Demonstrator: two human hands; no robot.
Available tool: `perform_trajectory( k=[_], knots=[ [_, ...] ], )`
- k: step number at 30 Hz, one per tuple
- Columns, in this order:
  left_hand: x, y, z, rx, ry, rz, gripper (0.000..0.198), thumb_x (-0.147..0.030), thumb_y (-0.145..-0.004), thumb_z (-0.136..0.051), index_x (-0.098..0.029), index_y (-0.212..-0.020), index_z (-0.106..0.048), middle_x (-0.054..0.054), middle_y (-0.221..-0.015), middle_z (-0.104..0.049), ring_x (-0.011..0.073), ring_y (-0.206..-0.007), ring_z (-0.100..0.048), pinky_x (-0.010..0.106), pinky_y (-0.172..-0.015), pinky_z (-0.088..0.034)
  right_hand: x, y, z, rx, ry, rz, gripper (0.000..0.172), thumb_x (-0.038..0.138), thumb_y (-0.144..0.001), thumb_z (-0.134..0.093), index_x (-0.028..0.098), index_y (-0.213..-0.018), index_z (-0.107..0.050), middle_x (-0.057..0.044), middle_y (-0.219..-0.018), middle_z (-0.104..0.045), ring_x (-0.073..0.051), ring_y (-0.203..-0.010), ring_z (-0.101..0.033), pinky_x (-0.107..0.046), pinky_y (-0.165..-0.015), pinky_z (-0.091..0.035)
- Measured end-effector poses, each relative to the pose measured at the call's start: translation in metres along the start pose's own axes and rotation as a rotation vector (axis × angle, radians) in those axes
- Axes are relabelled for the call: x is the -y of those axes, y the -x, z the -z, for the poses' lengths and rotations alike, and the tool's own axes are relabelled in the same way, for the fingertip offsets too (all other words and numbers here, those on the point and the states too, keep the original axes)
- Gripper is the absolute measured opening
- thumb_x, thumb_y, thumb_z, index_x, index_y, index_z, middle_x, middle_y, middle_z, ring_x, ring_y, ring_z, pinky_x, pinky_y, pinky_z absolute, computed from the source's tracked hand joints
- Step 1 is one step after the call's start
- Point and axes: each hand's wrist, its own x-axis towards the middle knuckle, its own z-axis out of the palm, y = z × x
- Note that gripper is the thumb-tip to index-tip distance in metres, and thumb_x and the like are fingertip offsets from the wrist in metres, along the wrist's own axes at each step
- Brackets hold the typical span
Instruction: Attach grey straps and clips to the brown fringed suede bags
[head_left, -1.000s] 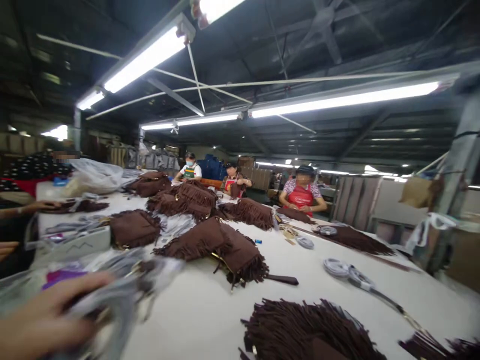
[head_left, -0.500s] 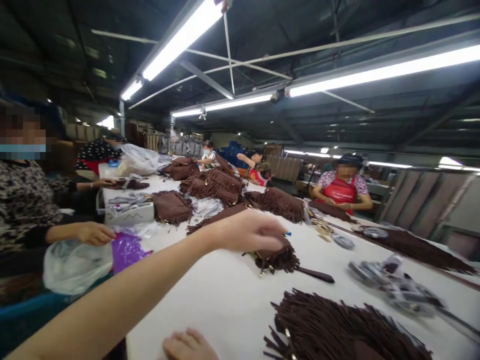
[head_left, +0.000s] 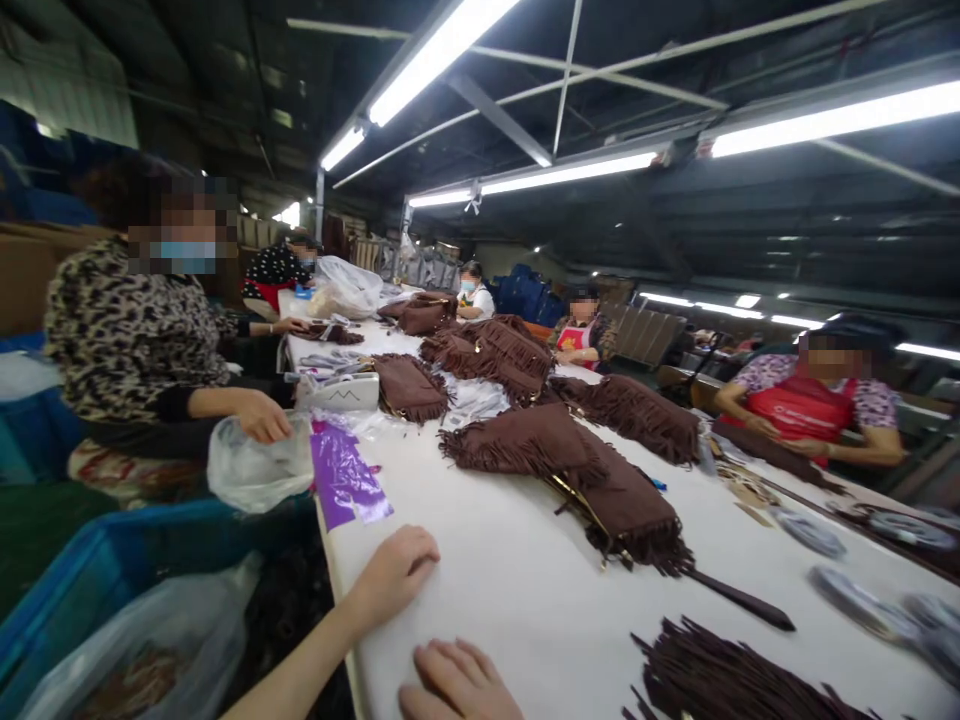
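My left hand is over the white tabletop near its left edge. Its fingers are loosely bent, and nothing shows in them. Closer to me, my right hand lies palm down, fingers stretched out flat and holding nothing. Beyond both hands are two overlapping dark brown fringed bags, the upper one lying across the lower one, which has gold-coloured hardware and a strap. Another brown fringed piece lies at the lower right, partly cut off. Neither hand touches these bags.
Purple plastic film hangs over the left table edge. A co-worker's hand is at a clear plastic bag. Below stands a blue bin. More brown bags are piled farther back, with several co-workers around the table.
My left hand has come back from over the brown bag to the near left of the table. The view has swung left. My right hand remains low on the table.
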Motion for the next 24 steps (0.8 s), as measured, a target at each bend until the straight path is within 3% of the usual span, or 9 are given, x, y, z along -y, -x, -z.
perform_trajectory(
  k=[4, 8, 10, 12, 14, 15, 18, 21, 24],
  knots=[
    [0.004, 0.000, 0.006, -0.037, 0.114, 0.098, 0.020, -0.018, -0.081, -0.047, -0.020, -0.083, -0.067, 0.004, -0.089, -0.071, 0.0190, -0.088, -0.063, 0.028, -0.084, -0.047, -0.009, -0.022, 0.033, 0.271, -0.059, 0.095, 0.037, 0.048, -0.102, -0.032, 0.028, -0.110, -0.062, -0.001, -0.111, -0.070, -0.018, -0.099, -0.065, -0.028, -0.084, -0.054],
    [0.008, 0.001, 0.008, -0.082, 0.206, 0.135, 0.021, -0.017, -0.081, -0.048, -0.018, -0.084, -0.068, 0.004, -0.085, -0.071, 0.0187, -0.083, -0.064, 0.026, -0.079, -0.048, -0.010, -0.028, 0.048, 0.359, -0.173, 0.097, 0.043, 0.057, -0.098, -0.040, 0.024, -0.115, -0.061, -0.004, -0.114, -0.071, -0.020, -0.102, -0.066, -0.029, -0.089, -0.054],
    [0.008, 0.002, 0.008, -0.085, 0.191, 0.123, 0.021, -0.016, -0.080, -0.048, -0.018, -0.082, -0.069, 0.004, -0.086, -0.072, 0.0189, -0.084, -0.064, 0.027, -0.081, -0.048, -0.011, -0.031, 0.053, 0.381, -0.300, -0.063, 0.030, 0.045, -0.100, -0.044, 0.023, -0.112, -0.061, -0.004, -0.109, -0.072, -0.019, -0.100, -0.067, -0.027, -0.090, -0.054],
    [0.008, 0.002, 0.007, -0.092, 0.169, 0.110, 0.022, -0.015, -0.081, -0.047, -0.018, -0.082, -0.069, 0.005, -0.087, -0.072, 0.0191, -0.084, -0.065, 0.027, -0.082, -0.048, -0.019, -0.037, 0.054, 0.373, -0.408, -0.329, 0.020, 0.030, -0.101, -0.043, 0.024, -0.104, -0.061, -0.003, -0.097, -0.073, -0.016, -0.091, -0.069, -0.022, -0.082, -0.056],
    [0.008, 0.002, 0.006, -0.106, 0.131, 0.101, 0.026, -0.014, -0.083, -0.044, -0.017, -0.091, -0.069, 0.007, -0.095, -0.072, 0.0197, -0.090, -0.065, 0.029, -0.086, -0.049, -0.034, -0.047, 0.051, 0.353, -0.383, -0.514, 0.024, 0.018, -0.099, -0.038, 0.023, -0.103, -0.061, -0.004, -0.098, -0.071, -0.015, -0.089, -0.068, -0.022, -0.077, -0.056],
    [0.007, 0.001, 0.005, -0.103, 0.085, 0.092, 0.030, -0.013, -0.082, -0.044, -0.016, -0.099, -0.068, 0.008, -0.105, -0.071, 0.0206, -0.099, -0.064, 0.030, -0.092, -0.048, -0.043, -0.053, 0.047, 0.364, -0.309, -0.528, 0.027, 0.013, -0.098, -0.037, 0.022, -0.107, -0.061, -0.006, -0.104, -0.070, -0.016, -0.094, -0.067, -0.023, -0.079, -0.056],
    [0.004, 0.001, -0.001, 0.002, -0.168, 0.035, 0.048, -0.010, -0.081, -0.045, -0.015, -0.127, -0.059, 0.010, -0.140, -0.055, 0.0253, -0.131, -0.046, 0.041, -0.111, -0.035, -0.068, -0.065, 0.030, 0.570, -0.034, -0.300, 0.035, 0.003, -0.093, -0.039, 0.021, -0.114, -0.060, -0.008, -0.120, -0.065, -0.019, -0.101, -0.064, -0.029, -0.083, -0.055],
    [-0.001, 0.001, -0.007, 0.114, -0.385, 0.005, 0.048, -0.015, -0.088, -0.044, -0.012, -0.135, -0.053, 0.012, -0.147, -0.046, 0.0287, -0.139, -0.036, 0.049, -0.115, -0.028, -0.079, -0.066, 0.017, 0.745, 0.071, -0.120, 0.017, 0.007, -0.091, -0.056, 0.022, -0.095, -0.064, -0.002, -0.098, -0.069, -0.018, -0.084, -0.064, -0.027, -0.071, -0.054],
    [-0.003, 0.001, -0.010, 0.117, -0.454, -0.012, 0.045, -0.021, -0.092, -0.045, -0.013, -0.136, -0.052, 0.011, -0.147, -0.046, 0.0279, -0.138, -0.039, 0.049, -0.115, -0.029, -0.079, -0.060, 0.015, 0.779, 0.114, -0.111, 0.011, 0.010, -0.087, -0.066, 0.019, -0.081, -0.063, -0.001, -0.086, -0.066, -0.019, -0.079, -0.061, -0.028, -0.067, -0.051]
  ],
)
